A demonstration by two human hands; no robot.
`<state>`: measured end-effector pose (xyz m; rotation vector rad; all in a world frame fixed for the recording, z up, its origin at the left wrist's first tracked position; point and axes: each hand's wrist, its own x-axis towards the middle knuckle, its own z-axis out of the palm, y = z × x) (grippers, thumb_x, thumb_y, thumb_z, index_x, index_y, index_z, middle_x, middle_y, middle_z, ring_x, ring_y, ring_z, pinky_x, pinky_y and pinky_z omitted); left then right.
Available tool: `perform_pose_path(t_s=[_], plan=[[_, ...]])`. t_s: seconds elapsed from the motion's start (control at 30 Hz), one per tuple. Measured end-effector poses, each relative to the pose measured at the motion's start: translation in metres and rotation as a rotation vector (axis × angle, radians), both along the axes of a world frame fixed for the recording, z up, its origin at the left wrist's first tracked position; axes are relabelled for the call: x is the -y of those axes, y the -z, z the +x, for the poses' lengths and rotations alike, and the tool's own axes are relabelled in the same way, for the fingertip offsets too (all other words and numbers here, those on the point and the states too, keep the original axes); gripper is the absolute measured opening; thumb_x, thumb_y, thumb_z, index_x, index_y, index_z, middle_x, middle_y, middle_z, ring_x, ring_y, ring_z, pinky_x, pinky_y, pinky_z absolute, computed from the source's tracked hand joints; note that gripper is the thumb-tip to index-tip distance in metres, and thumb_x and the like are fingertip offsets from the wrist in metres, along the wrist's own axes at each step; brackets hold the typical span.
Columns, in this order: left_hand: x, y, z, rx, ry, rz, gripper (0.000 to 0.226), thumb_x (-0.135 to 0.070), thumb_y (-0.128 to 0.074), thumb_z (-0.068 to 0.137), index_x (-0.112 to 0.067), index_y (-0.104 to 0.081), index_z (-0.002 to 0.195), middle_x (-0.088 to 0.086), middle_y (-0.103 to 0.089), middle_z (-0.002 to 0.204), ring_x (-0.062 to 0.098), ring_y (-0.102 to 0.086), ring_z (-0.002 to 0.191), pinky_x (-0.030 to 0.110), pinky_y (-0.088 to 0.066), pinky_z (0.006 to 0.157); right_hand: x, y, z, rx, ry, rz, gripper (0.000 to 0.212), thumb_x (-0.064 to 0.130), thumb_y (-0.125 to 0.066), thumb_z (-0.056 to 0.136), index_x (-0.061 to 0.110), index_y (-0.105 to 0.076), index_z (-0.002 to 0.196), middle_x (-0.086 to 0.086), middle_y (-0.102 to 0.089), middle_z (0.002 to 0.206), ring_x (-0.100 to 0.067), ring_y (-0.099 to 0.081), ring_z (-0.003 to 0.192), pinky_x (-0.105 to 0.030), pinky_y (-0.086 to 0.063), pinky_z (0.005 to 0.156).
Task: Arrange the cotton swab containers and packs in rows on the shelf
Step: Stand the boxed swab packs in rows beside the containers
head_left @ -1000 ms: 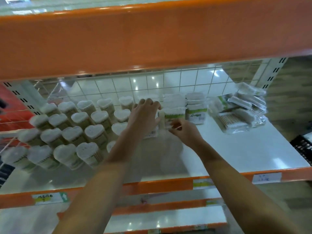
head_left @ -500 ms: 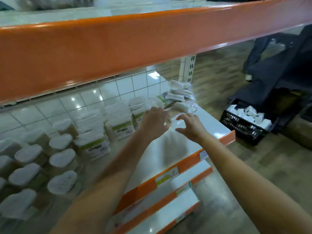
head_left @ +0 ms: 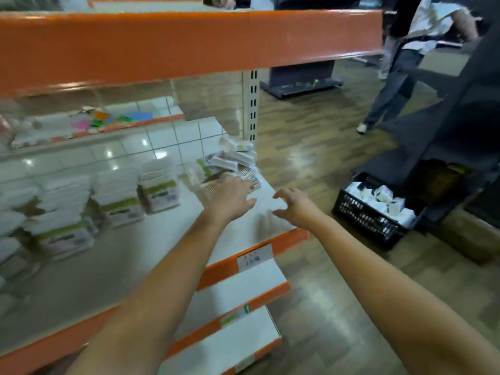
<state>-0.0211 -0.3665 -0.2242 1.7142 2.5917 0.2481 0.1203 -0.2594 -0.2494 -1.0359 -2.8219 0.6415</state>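
Note:
A loose heap of clear cotton swab packs (head_left: 230,163) lies at the right end of the white shelf (head_left: 135,255). My left hand (head_left: 230,197) reaches over the shelf to the heap's near edge, fingers stretched toward it; contact is blurred. My right hand (head_left: 293,205) hovers over the shelf's right front corner, fingers loosely curled, holding nothing. Rows of green-labelled swab containers (head_left: 159,189) stand to the left, blurred.
An orange shelf beam (head_left: 189,44) hangs overhead. A white upright post (head_left: 252,104) stands at the shelf's right end. On the floor to the right sits a black crate (head_left: 373,212) of white packs. A person (head_left: 400,66) walks beyond it.
The view has swung right. Both hands left the stacked containers in the middle and moved right toward the loose heap of packs; the heart-lidded tubs have gone out of view.

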Motion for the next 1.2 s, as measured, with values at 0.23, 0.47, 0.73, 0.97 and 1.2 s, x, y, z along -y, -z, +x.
perform_pose_path(t_s=[0.23,0.47,0.73,0.97,1.2], plan=[[-0.026,0.004,0.014,0.044,-0.115,0.037,0.041,-0.036,-0.056,0.089,-0.017,-0.056,0.125,0.007,-0.057,0.125,0.028,-0.049,0.117,0.040,-0.043,0.095,-0.043,0.004,-0.006,0.006,-0.107,-0.010,0.046,0.027,-0.064,0.088,0.014,-0.049,0.129,-0.010,-0.050,0.129,-0.027,-0.045,0.121,-0.032,-0.036,0.098],[-0.051,-0.010,-0.018,0.019,-0.193,0.098,0.037,-0.030,-0.056,0.085,-0.022,-0.060,0.121,0.007,-0.058,0.124,0.029,-0.052,0.114,0.041,-0.047,0.089,-0.069,-0.005,-0.043,-0.071,-0.180,0.008,0.046,0.021,-0.066,0.086,0.010,-0.051,0.128,-0.015,-0.051,0.127,-0.031,-0.050,0.117,-0.034,-0.039,0.098],[-0.064,-0.015,-0.061,-0.021,-0.309,0.104,0.037,-0.033,-0.052,0.090,-0.023,-0.056,0.125,0.006,-0.057,0.122,0.025,-0.049,0.114,0.039,-0.042,0.092,-0.098,-0.027,-0.098,-0.180,-0.192,0.058,0.043,0.016,-0.062,0.086,0.009,-0.052,0.128,-0.014,-0.055,0.127,-0.029,-0.052,0.115,-0.033,-0.041,0.092],[-0.071,-0.005,-0.069,0.029,-0.361,0.060,0.027,-0.030,-0.051,0.088,-0.021,-0.059,0.113,0.004,-0.057,0.116,0.023,-0.050,0.107,0.039,-0.044,0.090,-0.102,-0.026,-0.141,-0.214,-0.280,0.104,0.046,0.030,-0.057,0.091,0.015,-0.044,0.133,-0.008,-0.046,0.133,-0.027,-0.048,0.118,-0.037,-0.043,0.092],[-0.081,-0.007,-0.061,0.043,-0.442,0.065,0.024,-0.025,-0.049,0.088,-0.020,-0.057,0.110,0.004,-0.055,0.114,0.023,-0.049,0.104,0.032,-0.037,0.078,-0.115,-0.024,-0.170,-0.178,-0.430,0.376,0.046,0.052,-0.048,0.091,0.016,-0.048,0.120,-0.004,-0.060,0.117,-0.026,-0.045,0.118,-0.036,-0.046,0.070]])
